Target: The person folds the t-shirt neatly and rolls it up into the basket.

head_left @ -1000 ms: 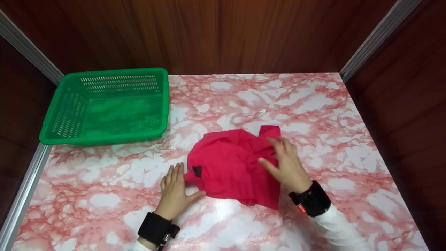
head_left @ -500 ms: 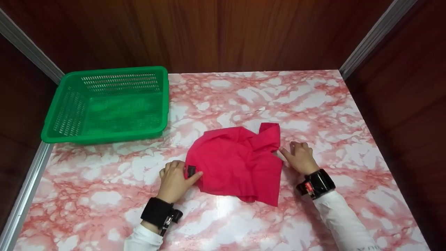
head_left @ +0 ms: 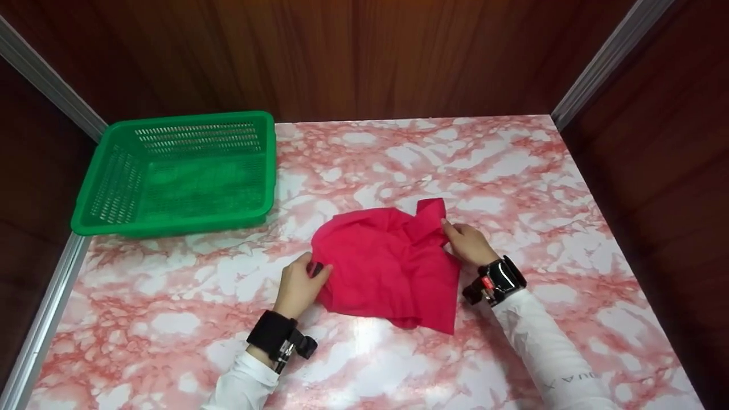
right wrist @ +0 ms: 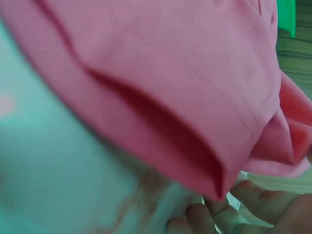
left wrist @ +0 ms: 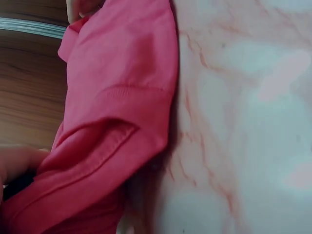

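Note:
A crumpled red garment (head_left: 370, 256) with stitched seams lies on the marbled tabletop in the head view. My left hand (head_left: 299, 287) pinches its left edge beside a small dark patch (head_left: 317, 268). On the far right, my right hand (head_left: 470, 242) grips the folded upper corner between thumb and fingers. In the left wrist view the garment (left wrist: 126, 58) shows a turned seam, the fingers (left wrist: 19, 161) at its lower end. Loose folds of the garment (right wrist: 195, 73) fill the right wrist view, where curled fingers (right wrist: 263, 209) show below the cloth.
A green plastic basket (head_left: 269, 165) with slotted walls stands at the back left. Dark wooden panels (head_left: 353, 57) with metal corner strips (head_left: 609, 62) enclose the back and sides of the pink and white table (head_left: 484, 159).
My left hand has moved right and closed on the garment's left edge. The right hand first drew off to the right, then came back and took hold of the upper right corner.

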